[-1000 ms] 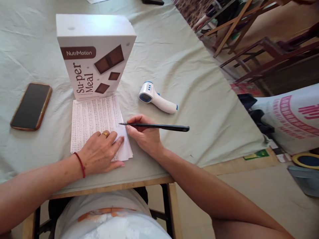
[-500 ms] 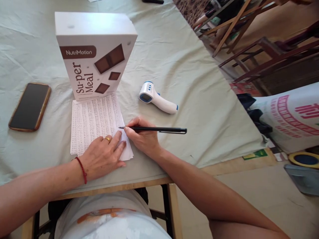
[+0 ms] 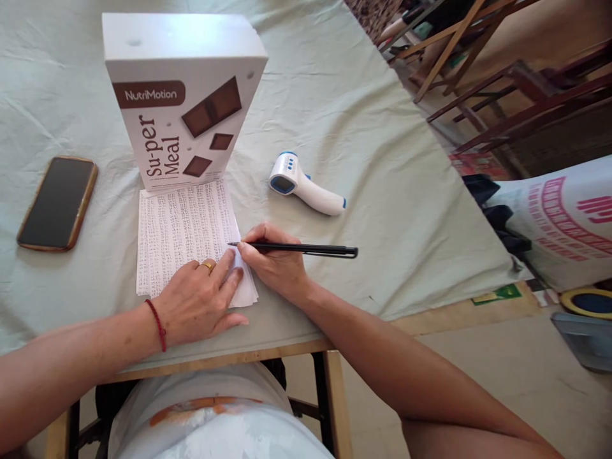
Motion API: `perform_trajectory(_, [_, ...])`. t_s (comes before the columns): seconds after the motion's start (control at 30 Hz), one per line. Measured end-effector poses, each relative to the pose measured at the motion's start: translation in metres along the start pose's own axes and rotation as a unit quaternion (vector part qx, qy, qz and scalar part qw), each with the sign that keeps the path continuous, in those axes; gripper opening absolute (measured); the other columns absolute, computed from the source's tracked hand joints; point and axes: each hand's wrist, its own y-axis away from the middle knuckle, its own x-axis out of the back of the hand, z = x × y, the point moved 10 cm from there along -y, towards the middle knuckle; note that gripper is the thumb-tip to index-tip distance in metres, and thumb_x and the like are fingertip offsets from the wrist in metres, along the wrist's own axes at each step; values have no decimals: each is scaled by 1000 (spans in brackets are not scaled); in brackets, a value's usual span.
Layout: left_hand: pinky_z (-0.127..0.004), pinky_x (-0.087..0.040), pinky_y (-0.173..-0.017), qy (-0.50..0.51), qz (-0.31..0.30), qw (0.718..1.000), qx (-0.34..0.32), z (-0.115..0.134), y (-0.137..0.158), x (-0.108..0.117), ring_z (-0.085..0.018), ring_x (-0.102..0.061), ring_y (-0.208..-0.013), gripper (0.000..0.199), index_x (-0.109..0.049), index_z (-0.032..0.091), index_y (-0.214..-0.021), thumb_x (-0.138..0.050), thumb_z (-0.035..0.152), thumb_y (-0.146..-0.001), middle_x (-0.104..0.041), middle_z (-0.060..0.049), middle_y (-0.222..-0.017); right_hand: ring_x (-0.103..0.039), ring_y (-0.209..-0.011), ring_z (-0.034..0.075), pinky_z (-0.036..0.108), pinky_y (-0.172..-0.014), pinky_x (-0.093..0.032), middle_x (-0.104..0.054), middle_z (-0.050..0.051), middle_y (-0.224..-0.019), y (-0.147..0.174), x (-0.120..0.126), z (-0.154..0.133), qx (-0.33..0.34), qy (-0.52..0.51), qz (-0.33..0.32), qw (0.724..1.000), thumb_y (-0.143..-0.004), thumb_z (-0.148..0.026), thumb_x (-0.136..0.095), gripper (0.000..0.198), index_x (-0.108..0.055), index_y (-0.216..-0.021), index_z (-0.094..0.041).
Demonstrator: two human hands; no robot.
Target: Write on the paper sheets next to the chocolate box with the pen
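Sheets (image 3: 184,223) appeared matt paper, the pen (image 3: 325,250) glossy plastic, the thermometer (image 3: 310,191) smooth plastic, the box (image 3: 179,108) smooth card, and the tablecloth (image 3: 392,210) creased matt cloth.

Pen (image 3: 318,249) is coloured black. Paper sheets (image 3: 186,220) are coloured white, patterned with lines of dark writing. Box (image 3: 184,105) is coloured white, printed in brown. Thermometer (image 3: 305,186) is coloured white, trimmed in blue. Phone (image 3: 57,203) is cased in brown, faced in black. Tablecloth (image 3: 392,210) is tinted pale green. Bracelet (image 3: 162,331) is coloured red, ring (image 3: 207,266) gold.
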Motion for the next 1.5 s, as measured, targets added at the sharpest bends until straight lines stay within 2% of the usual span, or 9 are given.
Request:
perform_trajectory(0.27, [-36,-50,-70,9,-4,1000,5,-2,0,-1,-25,-65,-86,50,-57,7,-125,-61,46,-94,-54,-24,-140,-47,-55,12,26,-54,-42,-54,-4,-59,0,-1,2,-7,-3,-2,1000,-75,-24,-58,11,-54,-65,-22])
perform_trajectory(0.37, [-37,-50,-72,20,3,1000,2,-2,0,0,-25,-64,-90,53,-58,8,-123,-59,52,-95,-55,-23,-138,-48,-55,12,25,-54,-43,-55,-4,-59,0,-1,3,-11,-4,-2,1000,-76,-25,-58,12,-54,-65,-22])
perform_trajectory(0.5, [-39,-51,-74,36,26,999,-3,-3,1,6,-27,-62,-92,63,-60,8,-120,-50,65,-94,-61,-20,-126,-49,-54,12,25,-53,-42,-56,-3,-59,-1,-1,3,-18,-8,-1,1000,-75,-25,-58,11,-55,-65,-22])
perform_trajectory(0.63, [-40,-51,-74,47,36,998,4,-6,1,11,-27,-61,-91,50,-61,9,-117,-51,54,-96,-62,-18,-126,-51,-55,12,25,-54,-44,-59,-4,-62,-1,3,1,-12,-20,17,1000,-75,-23,-57,5,-58,-70,-22])
perform_trajectory(0.8, [-40,-51,-72,51,3,999,-1,-5,1,3,-29,-62,-93,46,-58,8,-124,-55,43,-95,-55,-21,-137,-53,-57,13,26,-55,-45,-60,-3,-65,-1,3,1,-6,-16,12,1000,-74,-21,-54,7,-61,-74,-22])
perform_trajectory(0.9, [-40,-51,-72,46,-14,999,3,-5,2,-2,-28,-63,-93,48,-56,8,-128,-56,43,-95,-52,-23,-140,-52,-57,13,26,-55,-45,-61,-3,-66,-1,4,5,-20,-12,11,1000,-71,-22,-55,6,-60,-75,-22])
perform_trajectory(1.07, [-39,-51,-71,29,-8,1000,4,-3,2,-2,-27,-64,-89,48,-57,9,-128,-58,44,-95,-52,-23,-142,-51,-57,13,26,-56,-46,-58,-3,-62,-1,2,8,-28,1,11,1000,-72,-24,-56,4,-59,-70,-23])
perform_trajectory(1.5, [-37,-49,-70,21,-6,1000,10,-4,1,-1,-25,-64,-87,48,-58,10,-126,-59,45,-94,-52,-21,-143,-51,-57,13,26,-57,-44,-57,-4,-62,1,-1,3,5,-1,6,1000,-75,-21,-54,9,-56,-67,-22])
